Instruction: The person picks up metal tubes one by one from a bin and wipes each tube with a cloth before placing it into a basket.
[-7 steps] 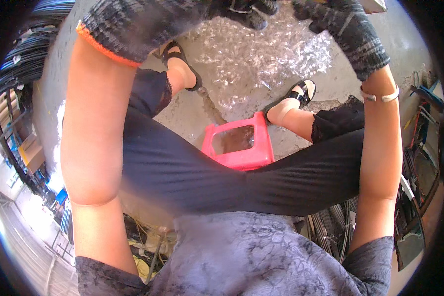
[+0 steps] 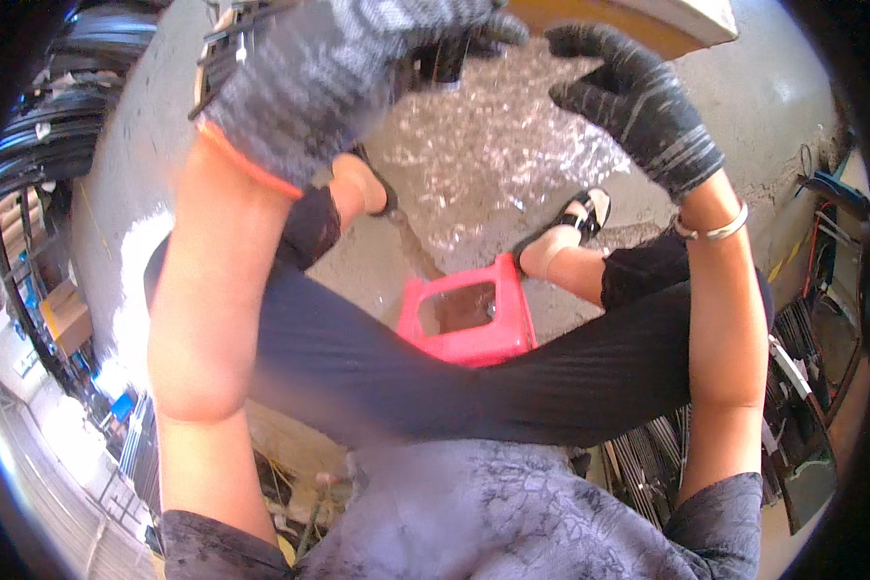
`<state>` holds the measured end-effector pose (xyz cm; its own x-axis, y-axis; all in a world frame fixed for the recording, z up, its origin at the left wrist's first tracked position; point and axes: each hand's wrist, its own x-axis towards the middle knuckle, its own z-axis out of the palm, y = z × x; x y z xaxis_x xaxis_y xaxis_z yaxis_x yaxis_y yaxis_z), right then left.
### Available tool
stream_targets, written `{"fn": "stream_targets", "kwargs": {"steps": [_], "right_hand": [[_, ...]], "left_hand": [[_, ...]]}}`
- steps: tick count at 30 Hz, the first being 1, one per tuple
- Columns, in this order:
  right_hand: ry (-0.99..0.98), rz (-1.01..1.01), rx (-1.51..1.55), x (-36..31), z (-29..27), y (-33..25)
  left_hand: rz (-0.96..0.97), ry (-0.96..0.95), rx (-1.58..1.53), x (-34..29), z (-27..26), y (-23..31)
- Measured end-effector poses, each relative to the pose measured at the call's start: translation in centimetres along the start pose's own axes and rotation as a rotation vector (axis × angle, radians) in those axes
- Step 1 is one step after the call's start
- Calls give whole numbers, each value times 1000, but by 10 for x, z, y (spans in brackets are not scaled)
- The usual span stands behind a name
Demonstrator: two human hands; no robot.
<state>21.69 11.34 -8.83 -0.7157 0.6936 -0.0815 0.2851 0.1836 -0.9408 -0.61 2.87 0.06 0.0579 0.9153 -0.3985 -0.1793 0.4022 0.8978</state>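
My left hand (image 2: 358, 72) is in a grey-black knitted glove with an orange cuff, smeared by motion at the top of the picture. Its fingers curl to the right around a small dark thing (image 2: 445, 68) with a shiny end, whose kind I cannot make out. Across a gap, my right hand (image 2: 638, 106) wears a similar glove. Its thumb and fingers are bent but apart, and nothing shows between them. Both hands hover above a floor strewn with shiny clear scraps (image 2: 474, 145).
A red plastic stool (image 2: 454, 343) stands between my legs. Beyond my hands is the edge of a pale box-like thing (image 2: 638, 24). Bundles of black strips (image 2: 53, 116) lie at the far left, with more dark strips (image 2: 648, 454) at the lower right.
The view has shifted, so stool and feet sit lower. Both hands have come lower in the picture, and the right hand's thumb and fingers now show fully. More of the pale box-like thing appears.
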Motion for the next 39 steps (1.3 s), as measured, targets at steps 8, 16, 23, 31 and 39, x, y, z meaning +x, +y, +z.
{"fn": "stream_targets", "kwargs": {"steps": [8, 16, 23, 31, 39], "right_hand": [[-94, 46, -32, -2, 5, -21], [50, -309, -219, -5, 14, -39], [129, -414, -527, -7, 19, -45], [168, -466, -359, -7, 17, -47], [-143, -574, -471, -24, 24, -64]], "left_hand": [[205, -35, 332, 15, -9, -21], [41, 61, 339, 14, 2, -7], [-40, 32, 133, 17, -3, -16], [13, 26, -139, 12, 5, -12], [330, 321, 296, 19, -46, 10]]}}
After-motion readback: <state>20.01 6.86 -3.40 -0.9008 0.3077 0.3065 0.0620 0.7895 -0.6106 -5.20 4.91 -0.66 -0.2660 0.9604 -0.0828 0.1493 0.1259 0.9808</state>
